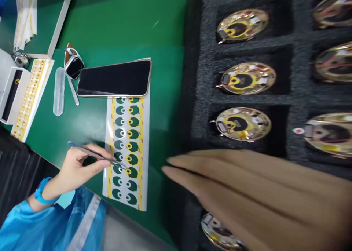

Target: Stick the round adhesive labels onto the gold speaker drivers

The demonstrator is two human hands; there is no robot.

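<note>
My left hand [82, 166], with a blue wristband at the wrist, is closed around thin metal tweezers [96, 155]. Their tips touch, or hover just above, a die-cut sticker sheet [146, 141] with yellow and white edging and rows of round cut-outs. My right hand [253, 192] reaches in from the right edge, large and blurred near the camera. Its fingers stretch out close together over a black foam tray [202, 97], and nothing shows in them. Shiny gold oval parts [243, 124] with small wires lie in the tray's compartments; the hand hides some of them.
A dark-screened phone [115, 78] lies across the sheet's far end. Beside it are a smartwatch [74, 66] and a clear plastic case [58, 91]. Further left are another sticker sheet [33, 93] and a white box [15, 97]. The green table's [79, 130] edge runs diagonally below.
</note>
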